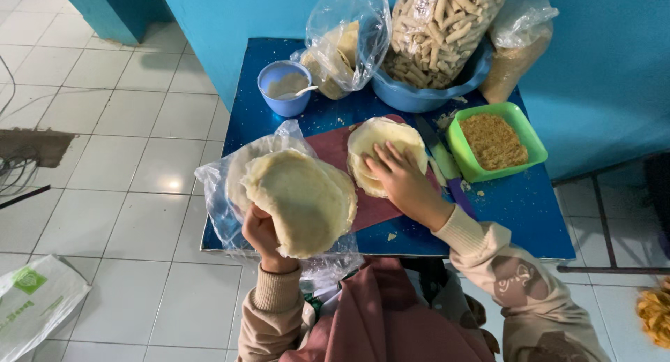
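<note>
Head view: two hands on flat dough rounds

Head view, frame centre: the left hand [262, 231] grips a stack of pale rounds [301, 200], fingers closed under its lower edge, above a clear bag [218, 194]. The right hand [401, 177] lies flat, fingers spread, on another round [377, 135] resting on a maroon board [333, 147]. On the blue surface [530, 215], a green tray [522, 125] sits right and a blue cup [283, 88] upper left.

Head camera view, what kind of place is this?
Probably a small home or stall food-preparation corner: a low blue table on white floor tiles, round pale dough sheets, and a green plastic tray of crumbs.
</note>
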### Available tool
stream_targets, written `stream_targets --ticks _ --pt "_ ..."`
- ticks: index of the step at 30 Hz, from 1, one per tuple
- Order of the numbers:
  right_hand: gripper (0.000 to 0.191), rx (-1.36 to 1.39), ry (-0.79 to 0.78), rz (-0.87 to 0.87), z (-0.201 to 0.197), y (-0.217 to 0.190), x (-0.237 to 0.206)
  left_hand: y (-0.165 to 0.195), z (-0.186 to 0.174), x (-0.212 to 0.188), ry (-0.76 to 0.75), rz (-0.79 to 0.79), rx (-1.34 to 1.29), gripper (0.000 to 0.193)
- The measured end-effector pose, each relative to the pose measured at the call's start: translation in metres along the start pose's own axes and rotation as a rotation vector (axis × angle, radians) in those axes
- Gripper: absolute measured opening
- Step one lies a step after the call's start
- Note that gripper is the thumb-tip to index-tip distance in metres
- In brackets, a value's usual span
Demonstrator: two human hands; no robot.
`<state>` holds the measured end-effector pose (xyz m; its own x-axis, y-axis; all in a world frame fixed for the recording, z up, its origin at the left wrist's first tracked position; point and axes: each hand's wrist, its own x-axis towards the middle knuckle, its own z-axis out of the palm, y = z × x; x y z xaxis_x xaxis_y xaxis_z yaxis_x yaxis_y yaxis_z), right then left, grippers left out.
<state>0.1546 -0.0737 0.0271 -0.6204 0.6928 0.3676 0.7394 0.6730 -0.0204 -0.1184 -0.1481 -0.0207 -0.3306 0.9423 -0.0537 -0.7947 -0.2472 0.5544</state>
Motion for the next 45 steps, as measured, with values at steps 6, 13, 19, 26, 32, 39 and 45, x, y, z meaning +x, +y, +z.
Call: stream_targets --ticks 6,13,19,26,32,39,45 --pt "0.059 -0.004 -0.011 -0.015 -0.007 0.014 -0.012 0.007 0.008 -0.002 -0.008 -0.049 -0.074 0.039" --pt "0.051 0.013 -0.08 0.041 -0.005 -0.002 -0.018 0.0 0.009 -0.002 -0.028 -0.043 -0.044 0.034" --pt "0.045 0.031 -0.074 0.077 0.003 -0.003 -0.016 0.0 0.003 -0.001 0.001 -0.076 -0.073 0.034" --pt "0.059 0.046 -0.074 0.044 -0.006 -0.001 -0.017 -0.011 -0.007 0.0 -0.088 0.114 0.105 0.021" --pt "0.055 0.31 -0.012 0.039 -0.043 -0.008 -0.003 -0.011 0.029 -0.013 -0.292 -0.205 0.043 0.049" --pt "0.035 0.736 0.232 -0.03 -0.093 -0.05 0.002 -0.017 0.059 -0.026 -0.434 -0.142 0.297 0.045" --pt "0.033 0.579 0.239 -0.021 -0.093 -0.064 0.012 -0.023 0.062 -0.028 -0.411 -0.133 0.354 0.042"
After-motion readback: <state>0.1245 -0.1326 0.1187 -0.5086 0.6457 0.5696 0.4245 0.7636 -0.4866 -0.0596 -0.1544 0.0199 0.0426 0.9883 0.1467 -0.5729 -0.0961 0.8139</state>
